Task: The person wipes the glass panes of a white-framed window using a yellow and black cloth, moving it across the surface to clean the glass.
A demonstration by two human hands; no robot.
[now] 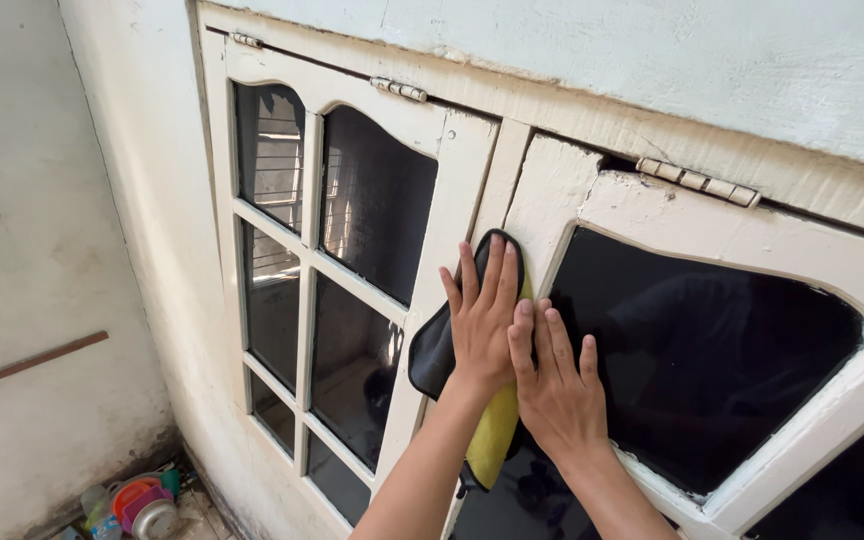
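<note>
While your spread fingers (492,270) press it flat, the cloth (497,430) beneath hangs lengthwise down the window frame (452,190).

Both hands (512,350) hide most of cloth (434,352). Right of cloth, pane (702,360) cut by edge. Bottom-left of cloth, floor clutter (137,500) too small to ID.

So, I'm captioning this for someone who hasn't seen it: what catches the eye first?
Two hands, left and right, pressed flat on a black-and-yellow cleaning cloth against the cream wooden window frame, mid-picture. Right of them is a big dark glass pane; bottom left, colourful plastic containers lie on the ground.
</note>
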